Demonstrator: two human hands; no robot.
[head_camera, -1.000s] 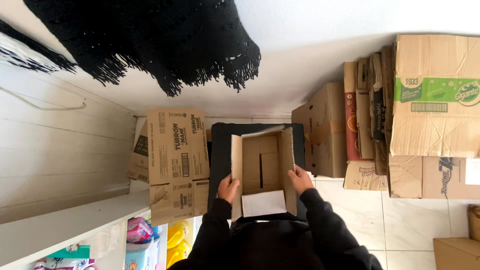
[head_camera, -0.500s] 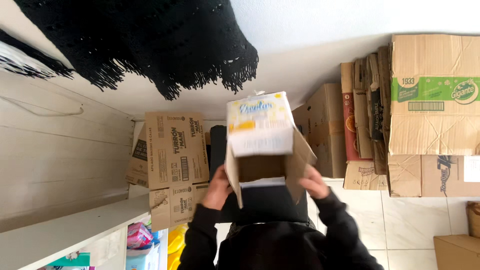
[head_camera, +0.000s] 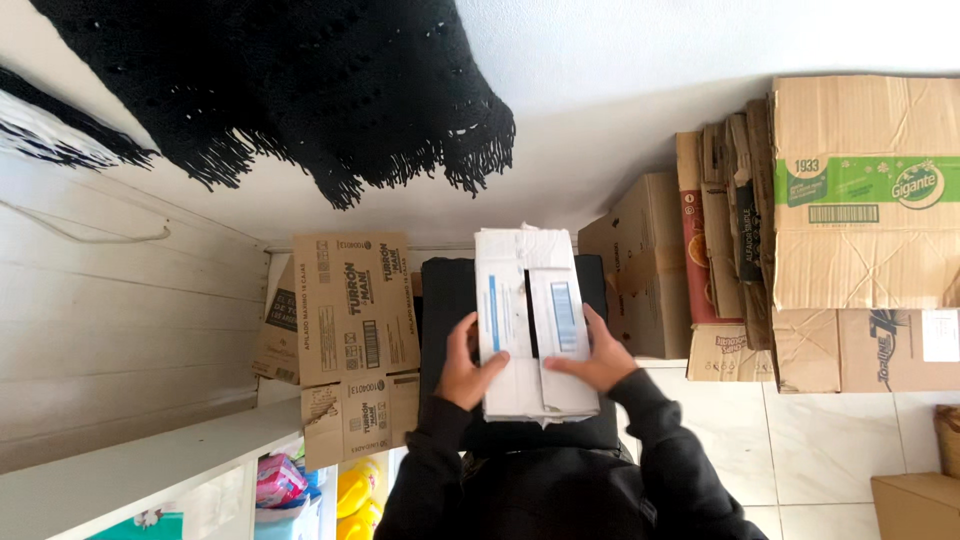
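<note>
Both hands press on a white cardboard box (head_camera: 533, 325) at the middle of the view: the left hand (head_camera: 468, 365) clasps its left edge with the fingers curled over onto the top face, and the right hand (head_camera: 597, 357) lies flat across the right-hand flap, fingers spread and pointing inward. That box lies with its two closed flaps facing up, a dark seam running between them, blue printing on each flap and crumpled tape at its far end. It rests on a black surface (head_camera: 448, 295) that shows around its left and far sides. Black sleeves (head_camera: 660, 440) cover both forearms. Just left of the black surface, flattened brown cartons (head_camera: 352, 310) with dark printing lean against a white panelled wall (head_camera: 120, 350). To the right stands a brown carton (head_camera: 640, 265), then a row of folded cardboard sheets (head_camera: 728, 220) set on edge, and a large brown box with a green band (head_camera: 865, 190). A black fringed cloth (head_camera: 300, 90) hangs across the top of the view. White floor tiles (head_camera: 830, 450) show at lower right, and colourful packets (head_camera: 280, 480) sit under a white shelf (head_camera: 130, 470) at lower left.
</note>
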